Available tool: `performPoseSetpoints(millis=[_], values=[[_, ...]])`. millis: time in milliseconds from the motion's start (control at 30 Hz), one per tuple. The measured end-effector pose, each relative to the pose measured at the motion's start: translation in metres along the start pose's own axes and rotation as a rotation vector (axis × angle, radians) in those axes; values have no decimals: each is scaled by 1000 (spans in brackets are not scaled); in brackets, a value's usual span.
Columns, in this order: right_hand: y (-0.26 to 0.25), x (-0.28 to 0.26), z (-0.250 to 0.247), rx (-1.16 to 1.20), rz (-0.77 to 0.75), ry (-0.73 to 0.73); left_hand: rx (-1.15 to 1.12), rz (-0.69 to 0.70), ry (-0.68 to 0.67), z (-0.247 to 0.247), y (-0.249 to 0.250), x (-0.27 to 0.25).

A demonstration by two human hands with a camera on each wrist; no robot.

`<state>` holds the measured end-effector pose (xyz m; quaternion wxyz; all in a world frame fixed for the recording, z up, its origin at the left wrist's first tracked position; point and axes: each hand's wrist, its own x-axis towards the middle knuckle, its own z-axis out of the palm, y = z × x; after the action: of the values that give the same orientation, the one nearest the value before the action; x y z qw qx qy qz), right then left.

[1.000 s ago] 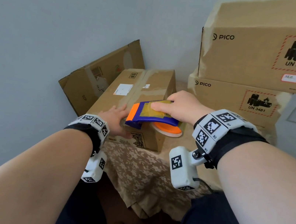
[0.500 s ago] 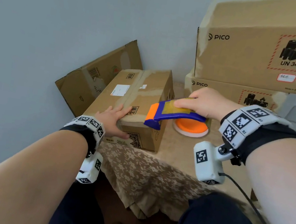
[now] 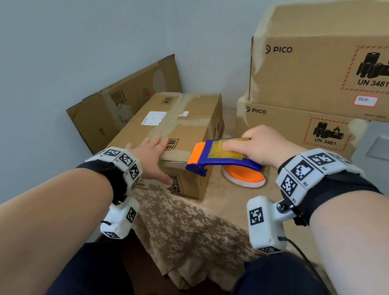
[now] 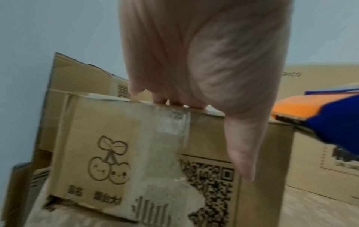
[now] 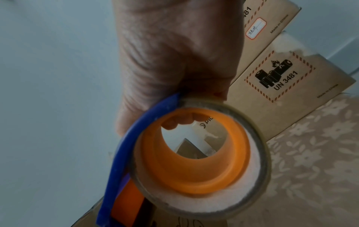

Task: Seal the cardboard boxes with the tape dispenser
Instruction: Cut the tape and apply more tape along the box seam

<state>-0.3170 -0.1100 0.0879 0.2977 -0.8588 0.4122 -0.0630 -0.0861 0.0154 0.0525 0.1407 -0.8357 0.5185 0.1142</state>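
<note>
A small brown cardboard box (image 3: 179, 124) with old tape along its top lies on the table. My left hand (image 3: 153, 152) presses on its near top edge, fingers flat on the lid and thumb down the front face by the QR code (image 4: 209, 181). My right hand (image 3: 255, 145) grips the blue and orange tape dispenser (image 3: 222, 157) from above. The dispenser's orange front end sits at the box's near right corner, and its tape roll (image 3: 243, 178) hangs over the table. In the right wrist view the right hand (image 5: 174, 53) wraps the roll (image 5: 239, 161), with fingertips showing through the core.
Two stacked PICO boxes (image 3: 327, 74) (image 3: 275, 127) stand at the back right, close behind my right hand. An empty carton (image 3: 107, 113) leans on the wall at the back left. A floral tablecloth (image 3: 188, 228) covers the table and hangs over its near edge.
My right hand has carried the dispenser rightward, from over the box's top to its near right corner. My left hand has stayed on the box's near edge.
</note>
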Motion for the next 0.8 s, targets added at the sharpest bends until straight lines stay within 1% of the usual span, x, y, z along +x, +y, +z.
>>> performPoseSetpoints(millis=[167, 233, 500, 700, 800], values=[[0, -4, 2, 38, 10, 10, -6, 180, 60, -1, 40, 1], [1, -7, 2, 54, 15, 19, -42, 212, 72, -1, 49, 4], [10, -11, 12, 186, 30, 4, -199, 200, 36, 0, 45, 5], [21, -17, 9, 269, -6, 13, -203, 203, 30, 0, 45, 7], [36, -22, 2, 276, 7, 34, -171, 182, 5, -3, 46, 3]])
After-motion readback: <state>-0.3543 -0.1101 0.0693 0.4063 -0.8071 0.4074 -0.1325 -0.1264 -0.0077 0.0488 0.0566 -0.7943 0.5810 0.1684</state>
